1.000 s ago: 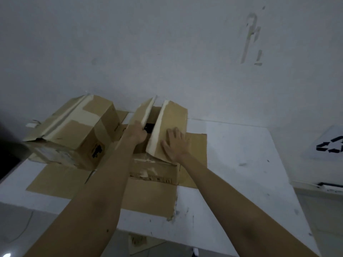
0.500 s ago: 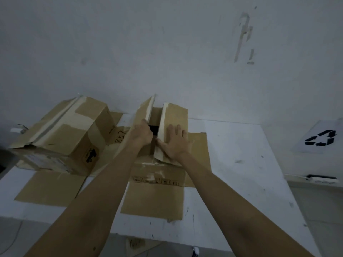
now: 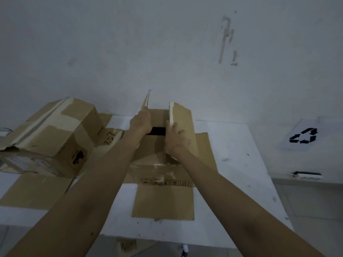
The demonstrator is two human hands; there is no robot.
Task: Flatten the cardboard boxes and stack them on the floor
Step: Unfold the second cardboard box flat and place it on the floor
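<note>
Both top flaps stand wider apart than half a second ago, exposing the dark interior. Left hand (image 3: 140,122) grips the left flap (image 3: 146,100); right hand (image 3: 175,137) grips the right flap (image 3: 182,119) of the middle cardboard box (image 3: 157,164) on the worktop (image 3: 241,164). Current step — opening flaps. Next, likely: fold them outward, then collapse the walls.

The taped box (image 3: 50,134) runs off the left edge; the left hand's fingertips (image 3: 146,113) hide behind a flap (image 3: 145,102); box markings (image 3: 165,182) are illegible.
</note>
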